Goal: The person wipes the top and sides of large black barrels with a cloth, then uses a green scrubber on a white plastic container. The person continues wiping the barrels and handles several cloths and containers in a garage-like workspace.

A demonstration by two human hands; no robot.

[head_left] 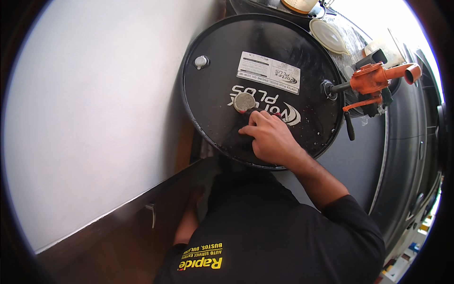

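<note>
My right hand [272, 135] rests over the top of a black steel drum [213, 102], its fingers curled round a dark object with red edges [279, 115]. Most of that object is hidden under the fingers, so its kind does not show. Right beside it sits a round, worn, greyish metal disc [244, 102]; whether the two are joined I cannot tell. Down by my side at the left hangs my left hand [196, 195], in deep shade, away from the drum, its fingers too dark to make out.
An orange hand-crank pump [369, 78] rises from the drum's right side. A silver bung [201, 62] and a white label [269, 72] are on the drum top. Behind lies a pale lid [328, 36]. A white wall [104, 104] stands left, a dark vehicle [406, 156] right.
</note>
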